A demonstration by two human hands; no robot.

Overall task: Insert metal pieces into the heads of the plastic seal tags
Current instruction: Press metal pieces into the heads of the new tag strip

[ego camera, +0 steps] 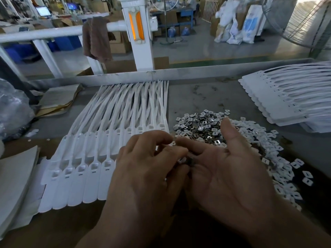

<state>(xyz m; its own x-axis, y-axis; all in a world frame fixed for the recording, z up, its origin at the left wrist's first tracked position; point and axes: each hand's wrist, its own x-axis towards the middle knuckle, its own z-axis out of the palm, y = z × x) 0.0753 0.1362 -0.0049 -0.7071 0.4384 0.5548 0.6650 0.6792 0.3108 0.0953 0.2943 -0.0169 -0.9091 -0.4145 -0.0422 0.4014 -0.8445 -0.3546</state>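
metal pieces (206,126): loose heap of small square plates, each with a rectangular slot; silvery-grey in the middle, whiter toward the right edge
strays: a few singles lie flat just off the heap's near-right edge
in hand: a couple of pieces sit on the upturned right hand (223,172), at the heap's near edge; left hand (143,167) fingers curl onto them
seal tags (111,140): white, flat, side by side in one row just left of the heap; thin tails point away, wide flags nearest
tag heads (81,168): square pockets, face up
second tag stack (286,97): white, fanned, overlapping, right of and beyond the heap
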